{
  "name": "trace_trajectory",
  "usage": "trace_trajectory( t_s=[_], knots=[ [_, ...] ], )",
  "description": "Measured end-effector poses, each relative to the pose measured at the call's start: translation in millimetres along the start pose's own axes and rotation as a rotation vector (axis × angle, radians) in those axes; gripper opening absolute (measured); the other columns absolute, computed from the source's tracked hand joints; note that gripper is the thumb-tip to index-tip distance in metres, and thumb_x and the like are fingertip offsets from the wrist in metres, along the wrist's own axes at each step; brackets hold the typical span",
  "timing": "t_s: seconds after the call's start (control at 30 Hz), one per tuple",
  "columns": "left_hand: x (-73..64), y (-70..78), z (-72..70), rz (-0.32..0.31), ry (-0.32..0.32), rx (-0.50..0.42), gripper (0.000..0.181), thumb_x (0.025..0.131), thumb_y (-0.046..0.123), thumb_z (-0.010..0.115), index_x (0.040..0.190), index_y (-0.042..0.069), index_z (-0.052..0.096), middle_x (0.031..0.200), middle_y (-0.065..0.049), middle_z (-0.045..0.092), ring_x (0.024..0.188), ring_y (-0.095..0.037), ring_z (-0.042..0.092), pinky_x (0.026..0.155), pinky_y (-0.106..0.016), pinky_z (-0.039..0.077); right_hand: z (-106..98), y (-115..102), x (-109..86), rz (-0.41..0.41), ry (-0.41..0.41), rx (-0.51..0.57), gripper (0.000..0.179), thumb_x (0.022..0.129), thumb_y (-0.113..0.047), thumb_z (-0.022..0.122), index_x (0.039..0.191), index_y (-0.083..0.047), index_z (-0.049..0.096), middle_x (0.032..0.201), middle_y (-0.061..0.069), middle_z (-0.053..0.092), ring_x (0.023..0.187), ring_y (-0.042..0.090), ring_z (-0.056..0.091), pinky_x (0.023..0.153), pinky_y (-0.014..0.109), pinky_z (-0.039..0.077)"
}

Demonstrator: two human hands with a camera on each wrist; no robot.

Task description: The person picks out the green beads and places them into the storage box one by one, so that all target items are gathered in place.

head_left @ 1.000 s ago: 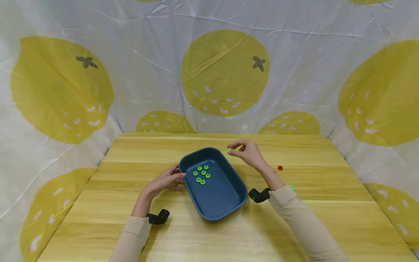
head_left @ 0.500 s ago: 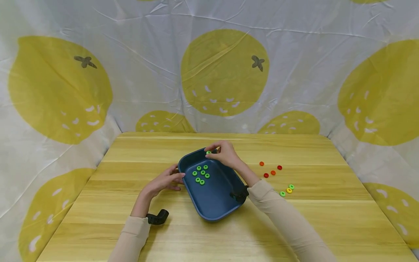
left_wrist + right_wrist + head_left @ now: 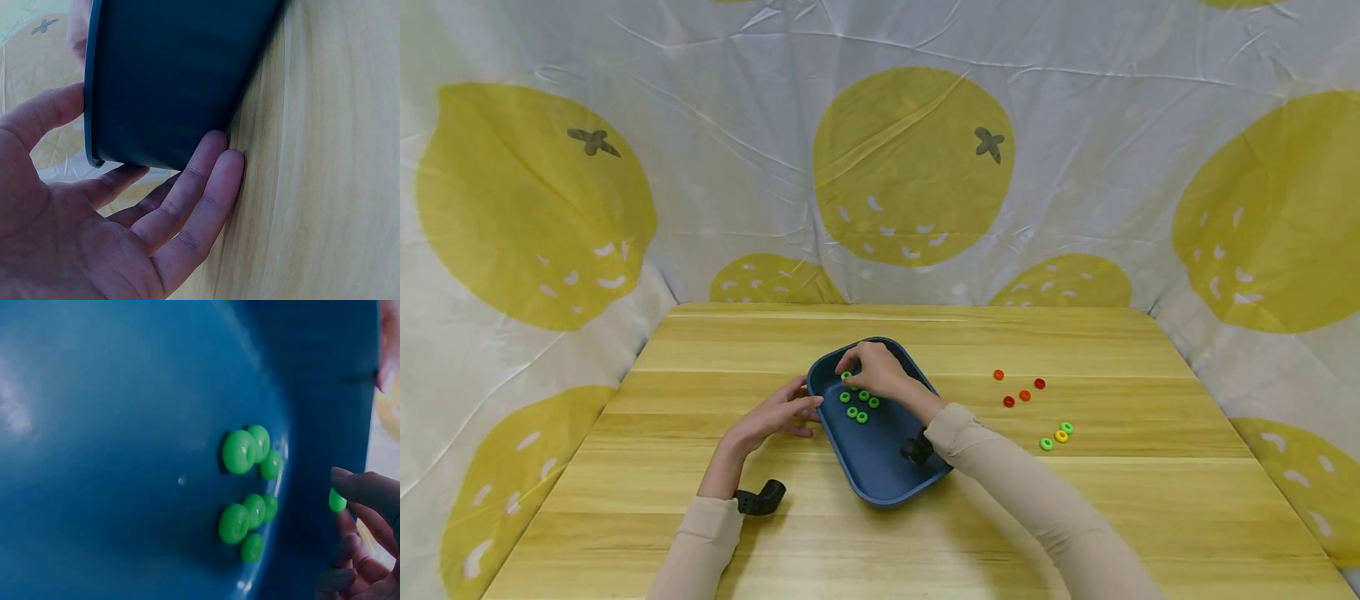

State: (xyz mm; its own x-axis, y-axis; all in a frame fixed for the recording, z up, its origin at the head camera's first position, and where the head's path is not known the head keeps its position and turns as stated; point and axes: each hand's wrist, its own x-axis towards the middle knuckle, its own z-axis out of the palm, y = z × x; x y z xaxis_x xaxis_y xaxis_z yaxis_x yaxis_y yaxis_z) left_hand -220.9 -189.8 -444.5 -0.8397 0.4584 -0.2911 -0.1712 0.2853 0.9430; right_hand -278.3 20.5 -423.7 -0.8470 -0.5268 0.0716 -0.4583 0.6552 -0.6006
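Observation:
A dark blue rectangular tray (image 3: 880, 458) stands at an angle on the wooden table. My left hand (image 3: 778, 412) holds its left corner; in the left wrist view the thumb lies at the rim and the fingers rest along the outer wall. Over the far left part of the tray, my right hand (image 3: 878, 371) pinches a green ring-shaped bead (image 3: 337, 500) between thumb and finger. Several more green beads (image 3: 239, 452) lie grouped on the tray floor below, partly hidden by that hand in the head view.
Right of the tray, red beads (image 3: 1040, 383) and orange beads (image 3: 1025, 396) lie scattered on the table (image 3: 1150, 517). Nearer are two green beads (image 3: 1047, 444) with a yellow bead (image 3: 1062, 436) between them. A lemon-print cloth (image 3: 917, 167) hangs behind and at both sides.
My right hand has carried the green bead leftward, from beyond the tray's right edge to above the beads inside. The loose beads at right have come into view. My left hand stays put.

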Motion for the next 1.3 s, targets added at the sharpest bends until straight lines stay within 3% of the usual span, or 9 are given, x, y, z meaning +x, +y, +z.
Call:
trace_trajectory(
  t_s=[0.33, 0.73, 1.17, 1.3],
  knots=[
    [0.9, -0.7, 0.0, 0.005, -0.008, -0.006, 0.066, 0.097, 0.029, 0.049, 0.148, 0.005, 0.016, 0.142, -0.028, 0.034, 0.109, -0.029, 0.059, 0.086, -0.045, 0.054, 22, -6, 10.4, 0.027, -0.073, -0.063, 0.016, 0.08, -0.013, 0.073, 0.096, -0.015, 0.074, 0.097, 0.0, 0.071, 0.09, 0.014, 0.065, 0.074, 0.023, 0.053],
    [-0.5, 0.9, 0.3, 0.007, -0.011, -0.013, 0.066, 0.097, 0.03, 0.049, 0.148, 0.005, 0.015, 0.142, -0.028, 0.034, 0.111, -0.03, 0.058, 0.087, -0.046, 0.054, 30, -3, 8.9, 0.036, -0.095, -0.107, 0.016, 0.08, -0.015, 0.074, 0.096, -0.015, 0.074, 0.092, 0.0, 0.072, 0.081, 0.011, 0.064, 0.068, 0.021, 0.051],
    [0.8, -0.7, -0.4, 0.002, -0.008, -0.008, 0.066, 0.097, 0.03, 0.05, 0.148, 0.004, 0.016, 0.142, -0.028, 0.033, 0.11, -0.029, 0.058, 0.087, -0.046, 0.054, 10, -11, 0.2, 0.012, -0.055, -0.074, 0.016, 0.08, -0.016, 0.074, 0.097, -0.017, 0.074, 0.098, -0.003, 0.072, 0.09, 0.012, 0.064, 0.075, 0.024, 0.052],
    [0.3, -0.4, -0.2, 0.002, -0.005, -0.004, 0.066, 0.097, 0.029, 0.05, 0.148, 0.005, 0.016, 0.142, -0.029, 0.033, 0.11, -0.029, 0.058, 0.087, -0.046, 0.053, 2, -11, -4.1, 0.004, -0.033, -0.008, 0.016, 0.081, -0.015, 0.073, 0.097, -0.015, 0.073, 0.097, -0.002, 0.072, 0.092, 0.014, 0.065, 0.076, 0.025, 0.052]
  ],
)
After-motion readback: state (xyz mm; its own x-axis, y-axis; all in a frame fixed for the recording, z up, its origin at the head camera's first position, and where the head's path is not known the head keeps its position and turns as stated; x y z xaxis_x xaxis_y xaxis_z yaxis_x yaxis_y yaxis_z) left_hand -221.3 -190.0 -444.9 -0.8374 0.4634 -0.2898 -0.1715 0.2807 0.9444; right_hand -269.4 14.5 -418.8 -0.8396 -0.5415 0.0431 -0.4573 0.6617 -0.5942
